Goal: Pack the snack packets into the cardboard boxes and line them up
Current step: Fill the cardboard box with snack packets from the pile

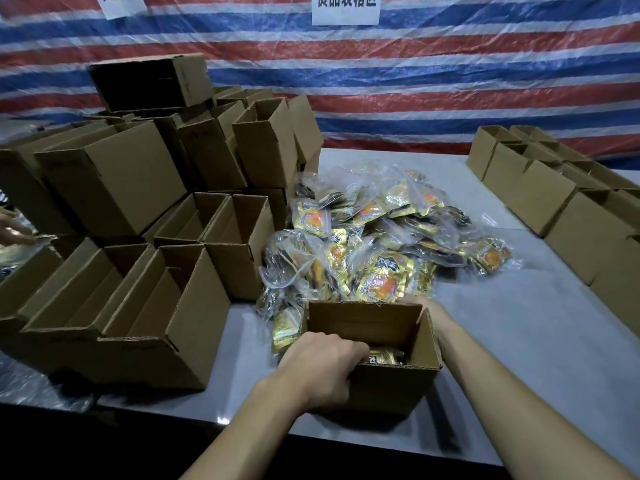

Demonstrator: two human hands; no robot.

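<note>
Cardboard box [391, 386], mouth up, long axis left-right, left hand [325, 362] gripping.

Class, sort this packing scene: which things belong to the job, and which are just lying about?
Job: open brown cardboard box gripped by left hand; heap of gold-and-clear snack packets; empty brown box stack; lined-up brown boxes.
Lying about: striped red-white-blue tarpaulin; white paper sign.

Striped tarp [450, 81] w/ white sign [345, 8] behind grey table [519, 341].
</note>
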